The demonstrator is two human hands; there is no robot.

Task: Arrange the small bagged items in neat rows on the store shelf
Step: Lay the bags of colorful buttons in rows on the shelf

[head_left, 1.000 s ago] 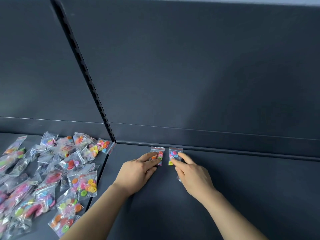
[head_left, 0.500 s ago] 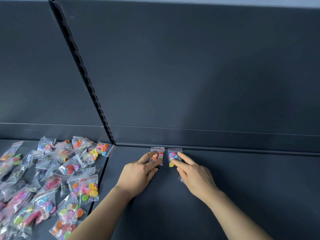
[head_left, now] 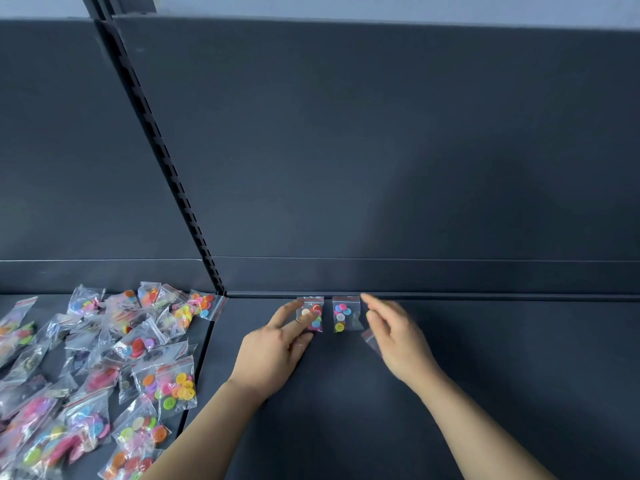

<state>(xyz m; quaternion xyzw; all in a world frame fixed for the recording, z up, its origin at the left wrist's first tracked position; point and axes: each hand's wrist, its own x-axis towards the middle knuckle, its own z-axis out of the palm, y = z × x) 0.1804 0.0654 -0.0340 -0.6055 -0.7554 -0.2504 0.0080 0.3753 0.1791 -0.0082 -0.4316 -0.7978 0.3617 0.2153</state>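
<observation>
Button bags: left bag [head_left: 317,321] and right bag [head_left: 344,315] side by side at back edge of shelf [head_left: 485,375] | left hand [head_left: 273,351]: grip flat, straight fingers on left bag | right hand [head_left: 398,337]: blurred beside right bag, grip unclear, third bag [head_left: 371,340] peeking beneath | pile [head_left: 104,368] at left

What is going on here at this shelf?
A person is lining up small clear plastic bags of coloured buttons along the back of the dark grey shelf. Fingers of the left hand rest on the first bag; the blurred right hand is beside the second bag. A loose pile of bags lies to the left.
</observation>
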